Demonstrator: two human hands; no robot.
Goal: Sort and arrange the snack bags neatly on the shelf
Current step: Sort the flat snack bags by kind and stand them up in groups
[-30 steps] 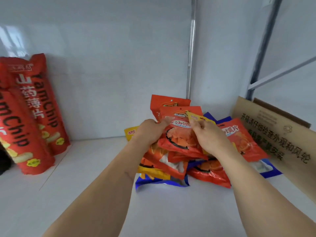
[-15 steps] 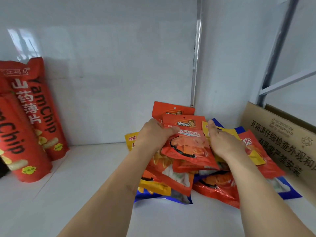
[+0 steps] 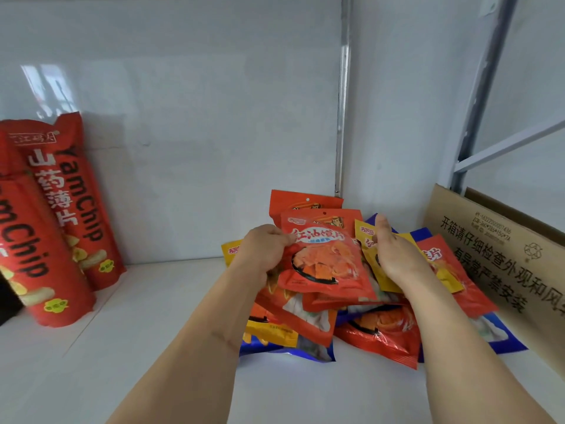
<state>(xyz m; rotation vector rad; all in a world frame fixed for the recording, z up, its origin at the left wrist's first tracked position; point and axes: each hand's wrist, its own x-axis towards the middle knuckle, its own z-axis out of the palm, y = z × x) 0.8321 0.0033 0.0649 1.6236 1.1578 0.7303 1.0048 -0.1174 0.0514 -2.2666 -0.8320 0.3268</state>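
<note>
Two hands work the pile [image 3: 360, 325] left of the box [image 3: 501, 258]: the left hand [image 3: 263, 252] grips a red bag [image 3: 324, 264]; the right hand [image 3: 394, 255], having let go, lies flat on a yellow bag [image 3: 371, 240]. Sorting has barely begun.

I see two bare forearms, no sleeves reaching into my view. My left hand [image 3: 263, 252] and right hand [image 3: 397, 255] wear no gloves, rings, watch or bands. A faint crease line marks the left wrist.
</note>
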